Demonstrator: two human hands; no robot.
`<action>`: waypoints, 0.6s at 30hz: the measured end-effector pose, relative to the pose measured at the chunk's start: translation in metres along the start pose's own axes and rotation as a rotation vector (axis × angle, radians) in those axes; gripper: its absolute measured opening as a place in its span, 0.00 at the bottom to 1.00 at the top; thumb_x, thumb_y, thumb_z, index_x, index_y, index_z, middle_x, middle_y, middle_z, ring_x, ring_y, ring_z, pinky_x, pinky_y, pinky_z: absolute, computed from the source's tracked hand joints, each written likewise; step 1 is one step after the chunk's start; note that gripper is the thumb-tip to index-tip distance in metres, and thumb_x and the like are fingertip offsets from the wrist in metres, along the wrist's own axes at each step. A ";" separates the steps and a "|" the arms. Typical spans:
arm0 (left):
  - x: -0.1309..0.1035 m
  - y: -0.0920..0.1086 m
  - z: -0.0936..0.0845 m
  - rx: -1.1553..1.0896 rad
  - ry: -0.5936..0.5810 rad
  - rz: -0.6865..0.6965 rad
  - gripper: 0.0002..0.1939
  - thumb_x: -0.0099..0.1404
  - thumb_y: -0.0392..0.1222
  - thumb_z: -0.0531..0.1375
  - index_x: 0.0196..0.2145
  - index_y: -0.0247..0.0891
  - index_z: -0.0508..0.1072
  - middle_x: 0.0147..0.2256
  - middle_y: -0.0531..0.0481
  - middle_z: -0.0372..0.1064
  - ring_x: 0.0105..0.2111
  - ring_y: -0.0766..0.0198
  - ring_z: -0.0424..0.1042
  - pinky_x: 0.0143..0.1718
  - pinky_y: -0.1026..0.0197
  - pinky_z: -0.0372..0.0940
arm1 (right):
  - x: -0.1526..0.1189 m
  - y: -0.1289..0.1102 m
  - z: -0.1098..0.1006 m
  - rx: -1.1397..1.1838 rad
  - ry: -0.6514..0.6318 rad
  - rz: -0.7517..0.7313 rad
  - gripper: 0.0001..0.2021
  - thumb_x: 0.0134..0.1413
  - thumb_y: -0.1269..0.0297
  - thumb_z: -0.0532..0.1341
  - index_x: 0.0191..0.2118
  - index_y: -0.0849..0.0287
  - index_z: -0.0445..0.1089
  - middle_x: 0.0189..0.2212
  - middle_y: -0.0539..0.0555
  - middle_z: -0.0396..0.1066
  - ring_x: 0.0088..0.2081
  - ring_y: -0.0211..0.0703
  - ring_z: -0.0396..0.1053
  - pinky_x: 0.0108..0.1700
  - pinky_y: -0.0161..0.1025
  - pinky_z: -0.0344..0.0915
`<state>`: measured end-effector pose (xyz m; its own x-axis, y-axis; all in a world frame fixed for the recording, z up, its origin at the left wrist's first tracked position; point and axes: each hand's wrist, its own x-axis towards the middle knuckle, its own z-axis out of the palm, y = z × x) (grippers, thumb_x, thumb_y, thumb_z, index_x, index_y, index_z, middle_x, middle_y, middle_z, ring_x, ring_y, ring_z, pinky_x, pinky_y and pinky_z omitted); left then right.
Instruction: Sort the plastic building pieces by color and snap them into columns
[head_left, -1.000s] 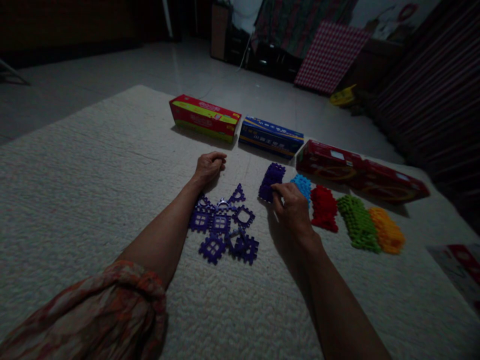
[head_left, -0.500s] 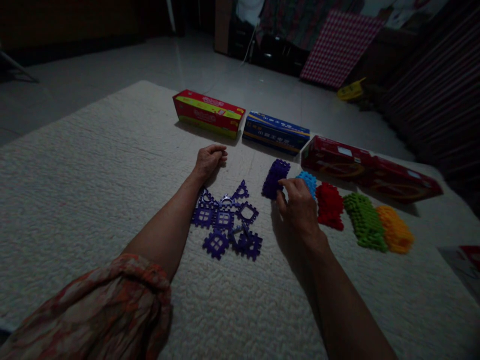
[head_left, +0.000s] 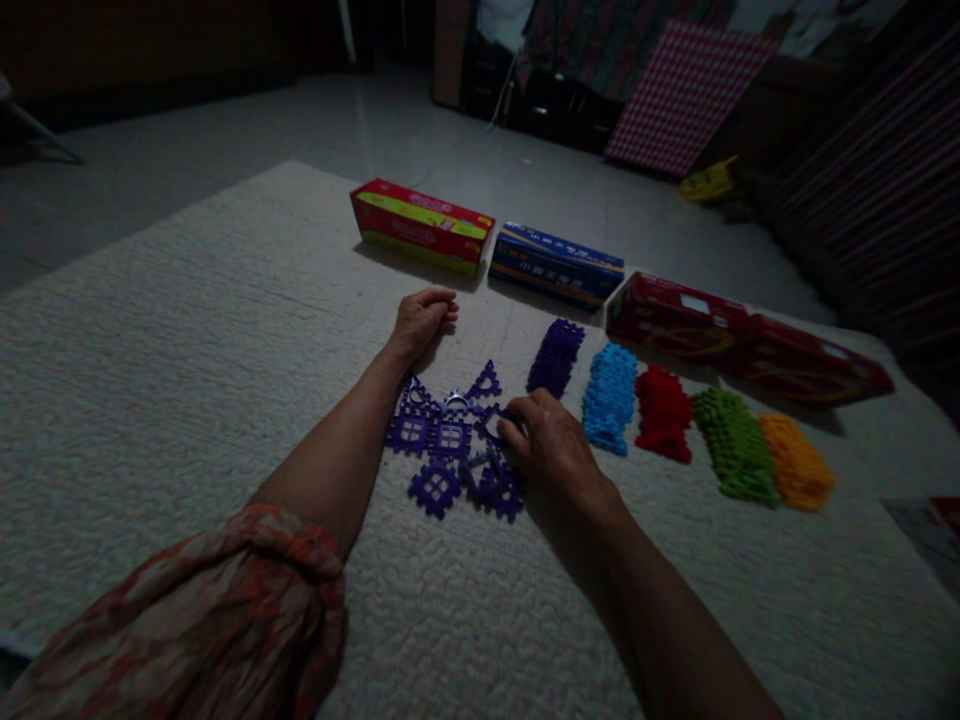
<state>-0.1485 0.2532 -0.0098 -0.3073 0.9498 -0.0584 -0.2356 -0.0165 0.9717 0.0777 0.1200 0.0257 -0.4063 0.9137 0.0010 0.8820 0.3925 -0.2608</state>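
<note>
My right hand (head_left: 551,447) is over the right side of a scatter of loose purple interlocking tiles. Its thumb and forefinger close on the edge of a square purple tile (head_left: 490,422) with a large opening, partly hidden by the fingers. My left hand (head_left: 424,322) rests on the mat beyond the scatter, fingers loosely curled, with nothing visible in them. Between my forearms lie window-patterned purple tiles (head_left: 450,438), a triangular purple tile (head_left: 486,380) and several others, some overlapping. A neat purple tile stack (head_left: 555,357) lies just past my right hand.
To the right are stacks of tiles: blue (head_left: 610,398), red (head_left: 664,413), green (head_left: 735,445) and yellow (head_left: 796,462). Behind them stand a red-and-yellow box (head_left: 422,228), a blue box (head_left: 556,265) and dark red boxes (head_left: 742,340). Everything lies on a pale quilted mat (head_left: 187,330).
My right hand has moved left and nearer, from beside the purple stack to the loose purple tiles. More of the blue stack now shows. My left hand has stayed in place.
</note>
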 end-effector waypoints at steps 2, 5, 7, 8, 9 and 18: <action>0.001 -0.001 0.000 0.004 -0.003 0.002 0.11 0.55 0.27 0.57 0.35 0.33 0.75 0.28 0.50 0.73 0.24 0.71 0.71 0.28 0.66 0.68 | 0.001 0.000 0.002 0.016 0.005 0.012 0.08 0.63 0.64 0.58 0.38 0.58 0.74 0.37 0.54 0.68 0.37 0.42 0.67 0.40 0.37 0.60; 0.003 -0.004 -0.001 0.011 -0.009 0.012 0.11 0.56 0.27 0.57 0.35 0.33 0.75 0.28 0.50 0.73 0.24 0.71 0.71 0.27 0.67 0.68 | 0.002 0.005 0.002 0.104 0.039 0.013 0.07 0.62 0.66 0.57 0.37 0.58 0.73 0.35 0.54 0.69 0.36 0.41 0.67 0.39 0.37 0.59; 0.004 -0.005 -0.002 0.019 -0.015 0.020 0.10 0.56 0.27 0.58 0.35 0.34 0.75 0.28 0.49 0.73 0.25 0.71 0.71 0.27 0.67 0.68 | 0.004 0.010 0.002 0.186 0.068 0.015 0.07 0.60 0.66 0.58 0.35 0.58 0.73 0.33 0.53 0.70 0.36 0.42 0.68 0.38 0.37 0.60; 0.005 -0.006 -0.002 0.022 -0.020 0.023 0.10 0.56 0.28 0.58 0.35 0.34 0.75 0.29 0.50 0.73 0.25 0.71 0.71 0.27 0.67 0.68 | 0.004 0.013 0.002 0.235 0.085 0.016 0.06 0.59 0.66 0.58 0.35 0.58 0.72 0.32 0.53 0.71 0.35 0.42 0.68 0.38 0.37 0.60; 0.005 -0.006 -0.003 0.023 -0.026 0.025 0.11 0.56 0.28 0.58 0.36 0.34 0.75 0.29 0.50 0.73 0.25 0.71 0.71 0.28 0.66 0.68 | 0.005 0.016 0.001 0.287 0.102 0.017 0.06 0.58 0.66 0.58 0.34 0.58 0.72 0.31 0.52 0.72 0.34 0.41 0.68 0.37 0.37 0.60; 0.000 -0.002 0.000 0.027 -0.006 0.002 0.12 0.57 0.27 0.55 0.37 0.32 0.75 0.30 0.48 0.72 0.25 0.69 0.70 0.31 0.61 0.71 | 0.006 0.019 -0.014 0.339 0.221 0.051 0.08 0.53 0.64 0.60 0.39 0.58 0.70 0.25 0.49 0.71 0.25 0.39 0.66 0.31 0.36 0.59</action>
<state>-0.1476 0.2532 -0.0111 -0.3018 0.9517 -0.0555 -0.2101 -0.0096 0.9776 0.0957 0.1348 0.0344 -0.2701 0.9463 0.1776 0.7561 0.3227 -0.5693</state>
